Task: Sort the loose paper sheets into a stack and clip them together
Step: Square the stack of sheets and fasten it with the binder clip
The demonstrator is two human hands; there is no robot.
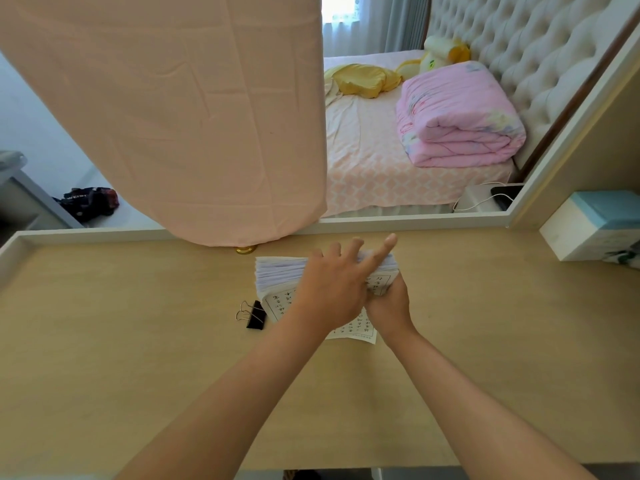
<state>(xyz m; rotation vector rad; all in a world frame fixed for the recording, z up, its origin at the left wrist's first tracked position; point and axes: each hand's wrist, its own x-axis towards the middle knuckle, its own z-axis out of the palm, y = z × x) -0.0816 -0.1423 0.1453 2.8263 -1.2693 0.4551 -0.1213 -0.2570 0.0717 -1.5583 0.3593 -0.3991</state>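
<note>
The paper stack [277, 275] is gathered on the surface [138, 341]; the left hand [329, 292] presses it with fingers spread, the right hand [388, 303] grips its right edge. Clipping remains: the binder clip [254, 315] lies unused just left of the stack.

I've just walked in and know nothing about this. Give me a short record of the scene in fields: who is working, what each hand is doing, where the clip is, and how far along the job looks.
worker: a person, bare arms, seated view over a wooden desk
left hand: spread on top of the paper stack
right hand: grips the stack's right side
binder clip: black, lying on the desk left of the stack, untouched
progress: sheets gathered, not yet clipped
</note>
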